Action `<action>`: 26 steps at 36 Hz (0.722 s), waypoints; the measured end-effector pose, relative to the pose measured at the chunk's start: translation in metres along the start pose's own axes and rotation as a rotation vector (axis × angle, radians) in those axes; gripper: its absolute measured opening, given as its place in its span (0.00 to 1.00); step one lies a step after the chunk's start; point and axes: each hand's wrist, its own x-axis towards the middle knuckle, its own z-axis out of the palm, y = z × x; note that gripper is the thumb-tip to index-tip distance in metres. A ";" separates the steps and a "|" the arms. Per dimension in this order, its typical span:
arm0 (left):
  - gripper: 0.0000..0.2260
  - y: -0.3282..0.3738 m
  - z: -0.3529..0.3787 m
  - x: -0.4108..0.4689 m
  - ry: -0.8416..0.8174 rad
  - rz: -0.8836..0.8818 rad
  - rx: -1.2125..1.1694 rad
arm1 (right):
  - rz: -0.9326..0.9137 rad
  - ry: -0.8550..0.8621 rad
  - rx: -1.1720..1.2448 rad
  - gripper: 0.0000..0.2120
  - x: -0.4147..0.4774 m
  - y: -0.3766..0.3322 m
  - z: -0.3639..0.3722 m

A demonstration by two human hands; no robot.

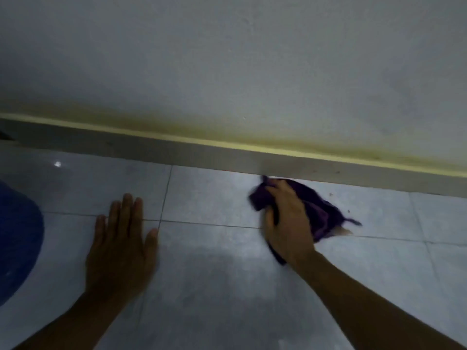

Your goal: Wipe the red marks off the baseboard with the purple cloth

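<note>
Baseboard (177, 154) runs along the foot of the wall (227, 59), pale strip on its top edge. Small red marks (331, 170) dot it toward the right end; more specks on the floor (214, 286) tiles just below. Purple cloth (321, 210) bunched on the floor right at the baseboard's lower edge, motion-blurred. Right hand (288, 223) on top, fingers closed round the cloth. Left hand (121, 246) flat on the tiles, well back from the baseboard, fingers straight and holding nothing. Blue rounded object (17, 238) far left.
</note>
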 end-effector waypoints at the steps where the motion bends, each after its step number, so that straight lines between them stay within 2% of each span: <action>1: 0.35 0.001 0.000 0.001 -0.003 -0.013 0.005 | -0.081 -0.060 0.003 0.22 -0.005 -0.010 0.008; 4: 0.34 0.028 -0.001 0.004 0.018 0.060 -0.001 | -0.241 -0.144 -0.015 0.22 -0.020 -0.025 0.025; 8: 0.33 0.092 0.005 0.006 0.049 0.237 -0.073 | -0.259 -0.099 -0.036 0.21 -0.041 -0.003 0.010; 12: 0.32 0.124 0.019 0.004 0.024 0.318 -0.074 | 0.014 0.070 -0.057 0.25 -0.059 0.049 -0.034; 17: 0.33 0.135 0.025 0.002 0.026 0.286 -0.039 | 0.484 0.286 -0.386 0.25 -0.057 0.137 -0.102; 19: 0.33 0.137 0.024 0.002 0.034 0.282 -0.033 | 0.602 0.314 -0.389 0.24 -0.052 0.154 -0.111; 23: 0.33 0.138 0.026 0.002 0.038 0.279 -0.018 | 0.687 0.393 -0.327 0.22 -0.028 0.145 -0.102; 26: 0.33 0.139 0.026 0.003 0.041 0.277 -0.032 | 0.583 0.388 -0.278 0.23 -0.002 0.116 -0.084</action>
